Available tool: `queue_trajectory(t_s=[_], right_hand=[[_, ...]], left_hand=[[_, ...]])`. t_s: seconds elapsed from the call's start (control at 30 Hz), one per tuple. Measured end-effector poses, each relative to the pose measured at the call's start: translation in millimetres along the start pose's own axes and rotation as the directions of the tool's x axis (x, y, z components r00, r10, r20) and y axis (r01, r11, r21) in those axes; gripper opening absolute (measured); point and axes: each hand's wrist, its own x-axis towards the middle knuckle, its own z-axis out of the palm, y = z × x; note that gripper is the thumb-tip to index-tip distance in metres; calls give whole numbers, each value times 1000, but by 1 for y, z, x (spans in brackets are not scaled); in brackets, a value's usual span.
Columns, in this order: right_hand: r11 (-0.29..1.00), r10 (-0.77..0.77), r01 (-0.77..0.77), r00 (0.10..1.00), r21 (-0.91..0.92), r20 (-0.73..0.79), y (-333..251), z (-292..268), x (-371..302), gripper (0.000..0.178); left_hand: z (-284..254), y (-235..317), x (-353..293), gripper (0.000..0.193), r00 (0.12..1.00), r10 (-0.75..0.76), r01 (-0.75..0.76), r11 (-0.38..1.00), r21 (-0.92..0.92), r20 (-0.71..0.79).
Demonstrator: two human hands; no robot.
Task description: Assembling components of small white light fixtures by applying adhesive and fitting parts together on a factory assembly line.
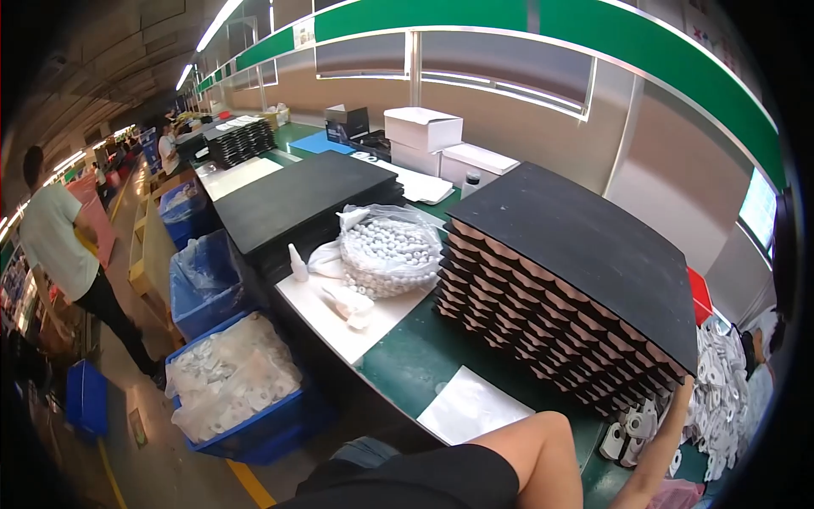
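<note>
My left arm [527,450], in a black sleeve, bends at the elbow near the table's front edge. Its forearm drops out at the lower edge, so my left hand is out of sight. My right forearm [660,450] reaches up to the near right corner of a tall stack of black trays [560,246] with scalloped sides. There my right hand [685,387] meets the tray corner, its fingers mostly hidden. Small white and black plastic parts [632,433] lie below that corner. Beside the arm is a big heap of white plastic parts [725,403].
A bag of white beads [392,248] and a small white bottle [298,264] stand left of the stack. A white sheet [473,409] lies on the green table [398,356]. Blue bins [254,437] line the aisle. A person [64,246] stands at far left.
</note>
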Motion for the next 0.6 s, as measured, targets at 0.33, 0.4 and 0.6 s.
queue_trajectory(t_s=[0.33, 0.4, 0.6], right_hand=[[990, 134, -122, 970, 69, -204, 68, -45, -10, 41], [968, 237, -181, 890, 175, -390, 97, -40, -15, 45], [162, 822, 82, 540, 983, -181, -17, -58, -48, 53]], left_hand=[[7, 20, -30, 25, 997, 17, -15, 999, -38, 69], [8, 27, -39, 25, 995, 30, -25, 998, -51, 92], [19, 45, -63, 26, 994, 13, -6, 998, -65, 106]])
